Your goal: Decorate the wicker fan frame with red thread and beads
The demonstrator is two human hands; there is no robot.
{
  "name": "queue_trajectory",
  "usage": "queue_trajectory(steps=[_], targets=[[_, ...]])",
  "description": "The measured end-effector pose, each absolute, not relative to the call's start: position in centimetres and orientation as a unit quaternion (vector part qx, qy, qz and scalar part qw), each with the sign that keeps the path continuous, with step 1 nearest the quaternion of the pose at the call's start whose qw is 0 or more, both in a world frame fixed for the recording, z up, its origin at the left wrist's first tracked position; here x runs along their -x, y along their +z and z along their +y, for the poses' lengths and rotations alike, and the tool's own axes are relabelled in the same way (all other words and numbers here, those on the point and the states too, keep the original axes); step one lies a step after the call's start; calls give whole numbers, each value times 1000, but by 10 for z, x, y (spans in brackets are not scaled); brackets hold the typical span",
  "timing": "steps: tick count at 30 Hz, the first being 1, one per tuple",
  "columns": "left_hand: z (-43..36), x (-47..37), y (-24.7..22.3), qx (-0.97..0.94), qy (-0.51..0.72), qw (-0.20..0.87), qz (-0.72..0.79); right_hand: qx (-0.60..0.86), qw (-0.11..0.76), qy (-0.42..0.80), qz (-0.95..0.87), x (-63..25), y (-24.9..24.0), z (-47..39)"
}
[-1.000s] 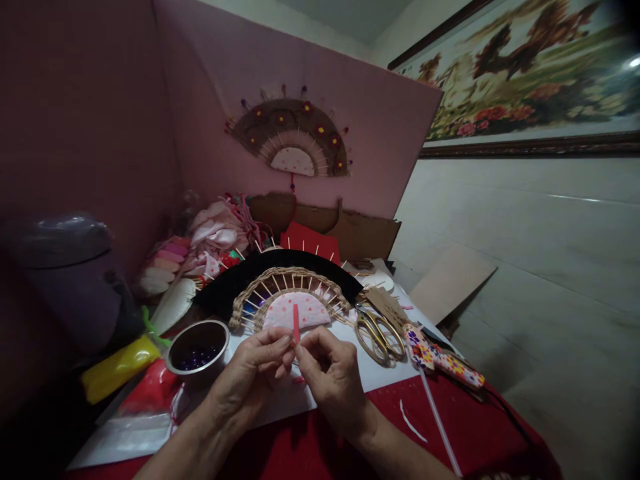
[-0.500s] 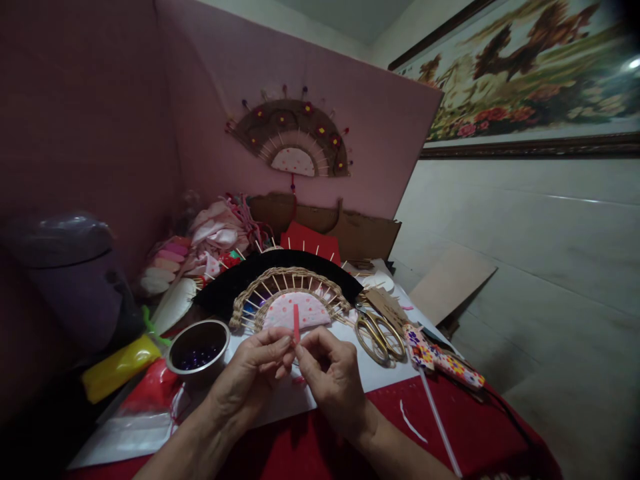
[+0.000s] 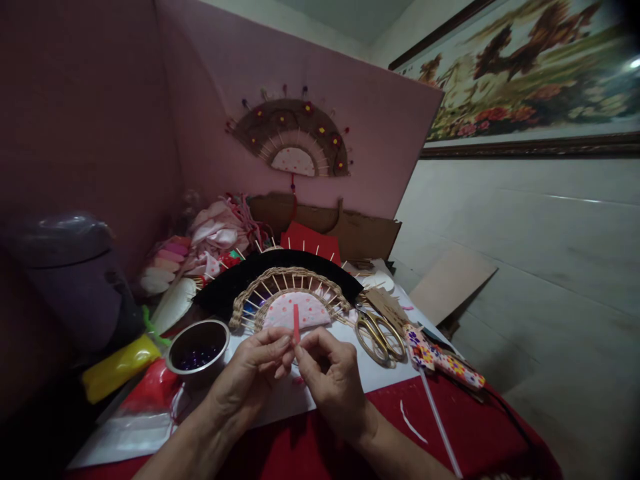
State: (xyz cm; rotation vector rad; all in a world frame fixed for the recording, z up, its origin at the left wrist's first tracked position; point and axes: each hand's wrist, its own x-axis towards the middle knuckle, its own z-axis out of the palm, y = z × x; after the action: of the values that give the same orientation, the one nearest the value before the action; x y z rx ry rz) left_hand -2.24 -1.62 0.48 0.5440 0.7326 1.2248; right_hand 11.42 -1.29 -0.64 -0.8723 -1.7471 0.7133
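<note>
Between the fingertips of my left hand point(image 3: 260, 363) and my right hand point(image 3: 333, 377) a narrow red strip point(image 3: 296, 319) stands upright. Both hands are closed in a pinch at its lower end, and the fingers hide that end. Just beyond the strip lies a fan-shaped craft piece with a pink dotted half-round base point(image 3: 280, 311), thin sticks, a braided cord band point(image 3: 287, 273) and a black outer band point(image 3: 220, 288). Left of my left hand stands a metal bowl point(image 3: 175, 363) of dark purple beads point(image 3: 200, 357).
Gold-handled scissors point(image 3: 373, 340) and a flower-patterned glue gun point(image 3: 450, 367) lie to the right. Yellow point(image 3: 120, 368) and red point(image 3: 153, 388) packets are at the left. Pink fabric point(image 3: 217, 230) is heaped behind. A finished fan point(image 3: 285, 127) hangs on the pink board point(image 3: 375, 133).
</note>
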Motion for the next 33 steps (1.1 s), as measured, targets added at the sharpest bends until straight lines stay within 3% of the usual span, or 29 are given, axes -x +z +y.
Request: queue_trajectory(steps=[33], targets=[[-17, 22, 4, -228, 552, 726, 342, 373, 499, 288, -727, -115, -8, -12]])
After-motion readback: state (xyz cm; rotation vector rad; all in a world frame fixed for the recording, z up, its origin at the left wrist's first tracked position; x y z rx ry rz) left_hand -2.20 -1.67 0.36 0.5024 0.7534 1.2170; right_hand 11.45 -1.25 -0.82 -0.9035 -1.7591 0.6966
